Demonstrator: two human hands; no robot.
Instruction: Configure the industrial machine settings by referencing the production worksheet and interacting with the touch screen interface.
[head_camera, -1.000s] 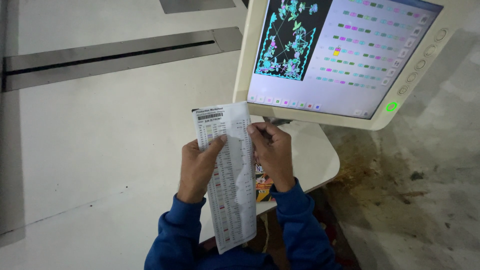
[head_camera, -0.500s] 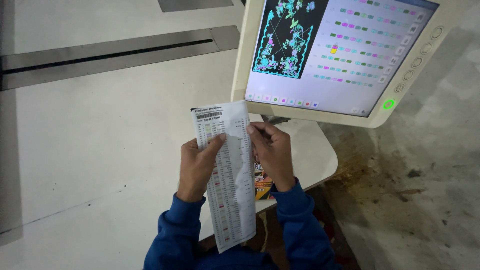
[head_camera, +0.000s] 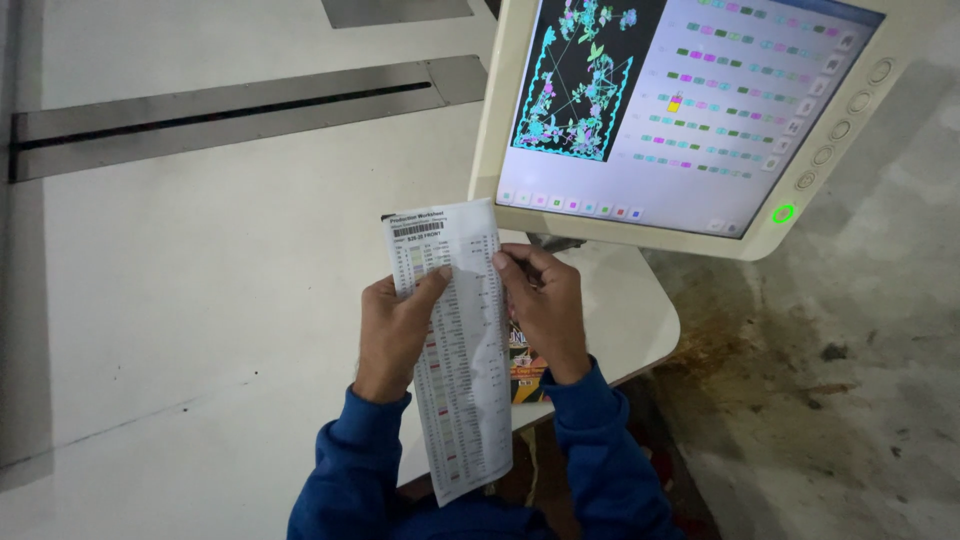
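Both forearms in blue sleeves rise from the lower edge, wrists angled inward. The left hand (head_camera: 392, 335) curls, thumb stretched rightward — its fingers tucked behind. The right hand (head_camera: 545, 310) mirrors it, knuckles up, fingers (head_camera: 515, 265) bent and pinched — closed.

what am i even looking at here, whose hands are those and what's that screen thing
The picture comes from a camera worn on a person's head, looking down at their own two hands in blue sleeves. The left hand and the right hand together hold a long printed paper sheet with rows of small coloured marks. Above it stands a cream-framed touchscreen showing a flower pattern and rows of coloured squares, with a green light on its frame. Below is a broad white table with a grey slotted strip. A small colourful packet lies partly hidden under the right hand. To the right is stained concrete floor.
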